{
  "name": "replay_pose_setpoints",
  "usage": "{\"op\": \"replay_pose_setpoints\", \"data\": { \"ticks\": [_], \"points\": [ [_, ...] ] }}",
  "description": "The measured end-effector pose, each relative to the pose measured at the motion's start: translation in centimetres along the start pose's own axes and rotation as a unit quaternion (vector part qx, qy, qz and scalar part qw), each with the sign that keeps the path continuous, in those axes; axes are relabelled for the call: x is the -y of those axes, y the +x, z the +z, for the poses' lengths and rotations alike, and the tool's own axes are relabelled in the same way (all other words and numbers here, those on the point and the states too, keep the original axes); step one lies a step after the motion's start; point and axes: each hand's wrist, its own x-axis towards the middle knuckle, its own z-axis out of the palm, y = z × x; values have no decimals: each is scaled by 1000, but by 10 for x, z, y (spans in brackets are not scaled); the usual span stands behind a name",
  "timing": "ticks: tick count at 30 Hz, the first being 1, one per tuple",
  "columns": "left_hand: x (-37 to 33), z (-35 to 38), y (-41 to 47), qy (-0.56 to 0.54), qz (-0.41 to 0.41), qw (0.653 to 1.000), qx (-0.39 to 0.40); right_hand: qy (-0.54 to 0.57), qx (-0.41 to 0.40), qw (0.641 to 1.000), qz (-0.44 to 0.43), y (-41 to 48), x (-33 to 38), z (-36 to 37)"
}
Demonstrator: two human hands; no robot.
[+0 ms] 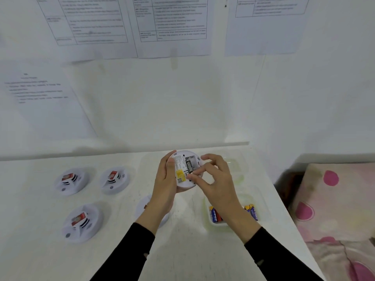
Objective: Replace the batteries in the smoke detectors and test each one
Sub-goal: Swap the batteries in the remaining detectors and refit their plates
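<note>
Detector [183, 171], back up, is gripped by the left hand [164, 179]. Right hand [213, 179], at its 3 o'clock, seemingly pinches the battery [189, 166].

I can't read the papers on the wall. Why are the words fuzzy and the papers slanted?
Head view: print on the papers is small and blurred; head view: the wide lens slants the side sheets; head view: the smoke detector in the left hand looks sharper; head view: shadows on the table are faint.
</note>
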Motion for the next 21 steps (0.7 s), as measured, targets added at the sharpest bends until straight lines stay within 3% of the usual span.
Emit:
{"op": "replay_pose_setpoints", "data": {
  "ticks": [4,8,11,14,17,21],
  "points": [
    [-2,0,0,-24,-5,1000,1,128,49,978,160,10,12,-4],
    [-2,-1,-1,-15,-1,1000,12,255,94,899,344,25,9,-10],
    [0,1,0,2,1,1000,13,324,113,849,402,33,5,-10],
    [3,1,2,24,-1,1000,13,363,107,821,427,37,2,-7],
    [7,-3,3,25,-10,1000,7,296,124,851,415,35,-3,-2],
    [1,-7,6,25,-5,1000,10,183,205,895,352,56,-11,-15]
  ]
}}
